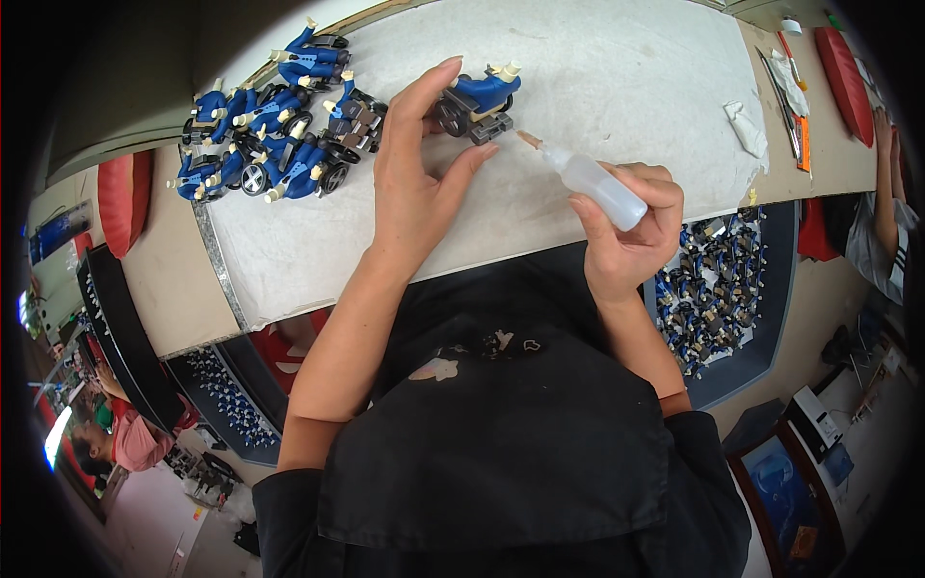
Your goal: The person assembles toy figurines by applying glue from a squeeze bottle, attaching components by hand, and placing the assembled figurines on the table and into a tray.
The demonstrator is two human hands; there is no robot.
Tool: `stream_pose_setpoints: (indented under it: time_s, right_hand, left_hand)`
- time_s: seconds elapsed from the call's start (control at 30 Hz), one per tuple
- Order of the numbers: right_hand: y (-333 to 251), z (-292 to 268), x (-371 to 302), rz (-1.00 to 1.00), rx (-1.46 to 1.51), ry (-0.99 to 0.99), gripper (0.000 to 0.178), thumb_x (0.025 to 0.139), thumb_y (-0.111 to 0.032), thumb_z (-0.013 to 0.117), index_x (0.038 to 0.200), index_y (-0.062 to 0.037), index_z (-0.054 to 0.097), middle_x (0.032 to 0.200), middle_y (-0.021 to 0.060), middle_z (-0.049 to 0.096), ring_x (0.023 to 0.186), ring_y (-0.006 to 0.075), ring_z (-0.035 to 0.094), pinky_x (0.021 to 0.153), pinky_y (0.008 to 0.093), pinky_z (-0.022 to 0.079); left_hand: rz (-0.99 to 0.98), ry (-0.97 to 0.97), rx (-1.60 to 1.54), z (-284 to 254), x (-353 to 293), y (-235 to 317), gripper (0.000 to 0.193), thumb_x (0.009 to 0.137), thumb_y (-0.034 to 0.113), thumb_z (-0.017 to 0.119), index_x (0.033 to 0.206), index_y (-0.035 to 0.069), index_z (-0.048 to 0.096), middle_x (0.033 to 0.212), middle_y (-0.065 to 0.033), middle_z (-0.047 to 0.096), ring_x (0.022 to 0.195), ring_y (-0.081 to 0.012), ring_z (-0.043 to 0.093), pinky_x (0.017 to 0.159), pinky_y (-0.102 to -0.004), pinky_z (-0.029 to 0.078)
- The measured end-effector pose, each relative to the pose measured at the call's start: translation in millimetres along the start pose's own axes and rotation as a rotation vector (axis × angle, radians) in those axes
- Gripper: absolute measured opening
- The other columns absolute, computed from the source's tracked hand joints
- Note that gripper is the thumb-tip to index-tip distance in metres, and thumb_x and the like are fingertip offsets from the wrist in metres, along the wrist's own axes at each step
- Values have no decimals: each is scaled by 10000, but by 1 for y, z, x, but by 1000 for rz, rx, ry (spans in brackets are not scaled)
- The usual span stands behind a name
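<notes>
My left hand is curled around a small figurine in a wheelchair, dressed in blue with cream hands. The thumb lies along the dark footrest and the index finger rises behind the chair's wheel; the other fingers are mostly hidden. In my right hand is a translucent squeeze bottle with clear liquid inside. Its narrow brownish tip points up and left, close to the footrest. Whether the tip touches the figurine I cannot tell.
Several similar wheelchair figurines crowd the white-covered table at the left. A crumpled tissue and an orange-handled cutter lie at the right. Beneath the table edge stands a grey bin full of small figures. Other people work at both sides.
</notes>
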State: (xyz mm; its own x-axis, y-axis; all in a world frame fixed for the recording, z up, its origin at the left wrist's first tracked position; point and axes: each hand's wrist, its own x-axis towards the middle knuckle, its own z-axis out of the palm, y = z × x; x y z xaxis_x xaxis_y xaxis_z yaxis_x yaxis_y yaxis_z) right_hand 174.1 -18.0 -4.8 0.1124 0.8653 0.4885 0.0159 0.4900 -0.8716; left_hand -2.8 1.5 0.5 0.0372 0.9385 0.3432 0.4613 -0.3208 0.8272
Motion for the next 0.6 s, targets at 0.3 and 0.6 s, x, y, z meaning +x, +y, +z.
stream_pose_setpoints:
  time_s: [0.3, 0.6]
  right_hand:
    - [0, 1, 0, 5, -37, -43, 392, 645, 51, 730, 958, 6, 500, 892, 111, 533, 786, 154, 558, 681, 245, 478]
    - [0, -4, -1, 0, 24, -36, 382, 653, 55, 721, 960, 2, 501, 892, 109, 538, 775, 143, 555, 664, 235, 471]
  left_hand:
    - [8, 0, 18, -1, 0, 0, 751, 666, -35, 699, 1298, 82, 312, 1216, -129, 454, 1033, -187, 491, 853, -300, 428]
    - [-2, 9, -7, 0, 1, 0, 748, 667, -52, 690, 1297, 82, 309, 1204, -132, 458, 1011, -181, 498, 843, -291, 435]
